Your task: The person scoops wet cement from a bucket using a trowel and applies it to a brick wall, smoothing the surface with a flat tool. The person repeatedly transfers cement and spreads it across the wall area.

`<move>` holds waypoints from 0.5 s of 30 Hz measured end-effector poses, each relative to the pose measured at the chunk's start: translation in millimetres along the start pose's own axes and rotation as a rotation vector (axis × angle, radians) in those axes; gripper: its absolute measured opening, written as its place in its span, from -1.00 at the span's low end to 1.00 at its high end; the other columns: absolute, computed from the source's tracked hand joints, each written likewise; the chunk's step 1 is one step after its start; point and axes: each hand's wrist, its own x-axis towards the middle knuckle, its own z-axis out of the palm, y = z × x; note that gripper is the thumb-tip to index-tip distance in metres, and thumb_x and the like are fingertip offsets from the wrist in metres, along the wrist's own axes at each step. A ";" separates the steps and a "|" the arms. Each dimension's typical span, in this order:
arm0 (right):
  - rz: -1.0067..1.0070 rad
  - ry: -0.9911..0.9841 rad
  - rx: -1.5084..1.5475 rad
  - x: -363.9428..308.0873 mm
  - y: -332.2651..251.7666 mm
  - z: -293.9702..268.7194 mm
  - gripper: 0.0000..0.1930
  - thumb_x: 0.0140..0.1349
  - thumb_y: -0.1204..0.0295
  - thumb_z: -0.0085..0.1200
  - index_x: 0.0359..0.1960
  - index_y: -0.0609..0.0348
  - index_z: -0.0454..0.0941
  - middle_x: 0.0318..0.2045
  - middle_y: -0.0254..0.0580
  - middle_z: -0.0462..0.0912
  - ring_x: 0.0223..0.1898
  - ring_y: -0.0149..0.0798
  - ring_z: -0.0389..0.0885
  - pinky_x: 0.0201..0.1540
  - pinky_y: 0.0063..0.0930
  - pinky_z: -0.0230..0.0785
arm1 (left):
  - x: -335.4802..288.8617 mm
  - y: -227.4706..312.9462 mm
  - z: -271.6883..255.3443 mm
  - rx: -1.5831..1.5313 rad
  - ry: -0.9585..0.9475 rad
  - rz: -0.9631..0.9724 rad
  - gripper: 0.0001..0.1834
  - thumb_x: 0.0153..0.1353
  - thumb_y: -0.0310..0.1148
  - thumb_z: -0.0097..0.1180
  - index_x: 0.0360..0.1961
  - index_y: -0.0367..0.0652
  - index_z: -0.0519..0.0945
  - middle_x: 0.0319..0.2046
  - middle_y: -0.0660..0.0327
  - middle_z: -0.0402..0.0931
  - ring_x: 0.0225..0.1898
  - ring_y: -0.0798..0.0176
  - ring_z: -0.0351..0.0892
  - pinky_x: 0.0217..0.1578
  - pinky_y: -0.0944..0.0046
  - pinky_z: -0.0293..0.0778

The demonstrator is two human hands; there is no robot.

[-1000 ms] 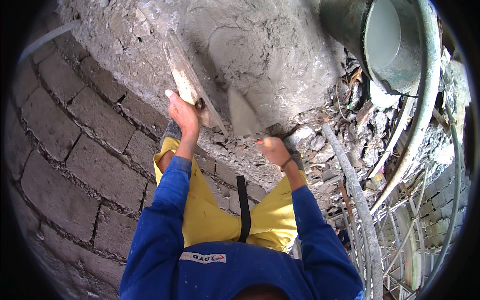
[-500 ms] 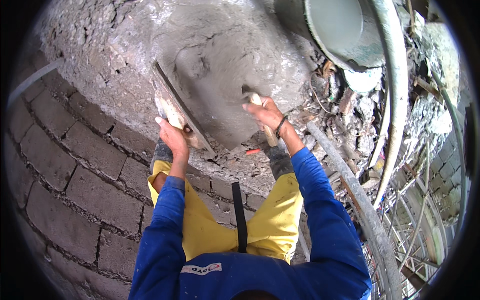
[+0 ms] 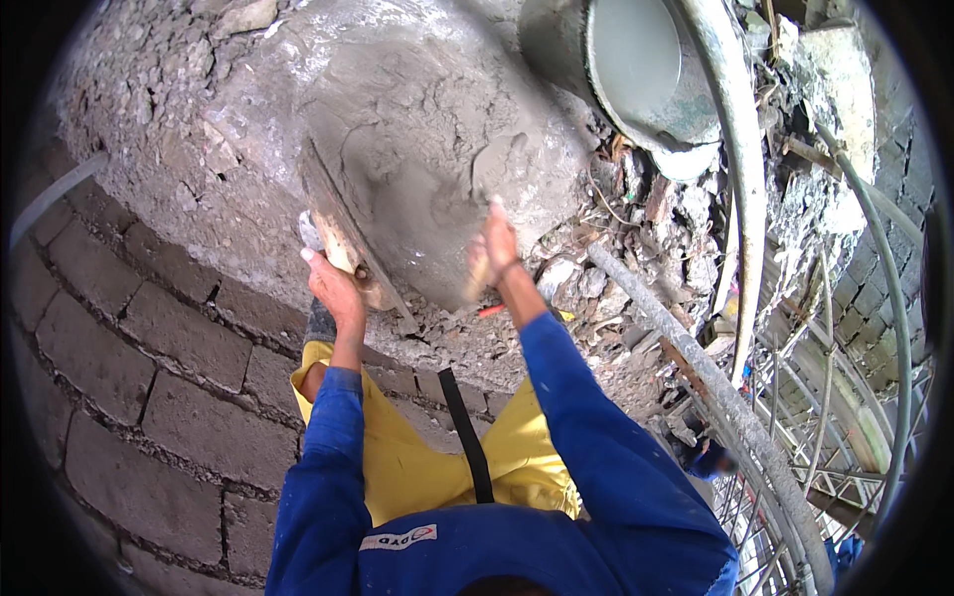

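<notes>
Wet grey mortar (image 3: 422, 124) lies spread in a heap in front of me. My left hand (image 3: 338, 288) is closed round the handle of a wooden float (image 3: 346, 219), whose board is tipped on edge at the mortar's left side. At the near right of the heap, my right hand (image 3: 502, 243) grips a trowel by its pale wooden handle (image 3: 479, 280). That hand and handle are blurred by motion, and I cannot make out the trowel's blade against the mortar.
A bucket (image 3: 586, 60) of greyish liquid leans at the far right beside a thick curved pipe (image 3: 735, 129). Rubble (image 3: 686, 223) and a long metal bar (image 3: 686, 343) lie to the right, with metal framework beyond. A block wall (image 3: 189, 397) curves along the left.
My right hand has moved slightly left and turned with the trowel, its handle now pointing down-left. The mortar surface beside it looks reshaped. My left hand still holds the float on edge.
</notes>
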 end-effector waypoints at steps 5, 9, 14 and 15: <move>0.000 -0.091 -0.250 8.1 4.0 48.1 -0.48 0.32 -0.20 0.00 -0.44 -0.01 0.28 -0.71 -0.43 0.24 -0.76 -0.42 0.26 -0.74 -0.39 0.21 | 9.3 -9.9 -11.3 -0.009 0.098 0.101 -0.20 0.47 0.26 -0.41 -0.39 -0.33 0.54 -0.54 0.21 0.50 -0.60 0.34 0.39 -0.56 0.28 0.37; -0.174 -0.193 -0.836 -37.9 -21.9 -1.3 -0.49 0.32 -0.11 0.05 -0.42 0.15 0.48 -0.67 -0.24 0.44 -0.72 -0.25 0.43 -0.62 -0.22 0.39 | 16.2 -25.1 -14.6 -0.004 0.094 0.047 -0.19 0.46 0.26 -0.36 -0.15 -0.43 0.53 -0.26 0.09 0.54 -0.30 0.22 0.46 -0.22 0.18 0.41; -0.667 0.168 -1.548 -94.4 -50.4 -80.3 -0.61 0.33 0.10 -0.03 -0.06 0.17 0.52 -0.40 0.15 0.67 -0.36 0.01 0.74 -0.31 -0.06 0.62 | -4.5 -21.5 -1.4 -0.041 0.077 -0.045 -0.14 0.46 0.27 -0.36 0.05 -0.48 0.50 -0.02 0.02 0.55 -0.03 0.14 0.50 0.05 0.14 0.39; -0.813 0.236 -1.636 -92.5 -62.9 -81.0 -0.59 0.31 0.17 -0.07 0.08 0.15 0.44 -0.24 0.20 0.63 -0.36 0.06 0.72 -0.34 0.03 0.61 | -1.0 -34.5 -3.6 -0.069 0.080 -0.039 -0.14 0.45 0.28 -0.36 0.06 -0.48 0.49 -0.01 0.02 0.54 -0.02 0.15 0.50 0.07 0.15 0.39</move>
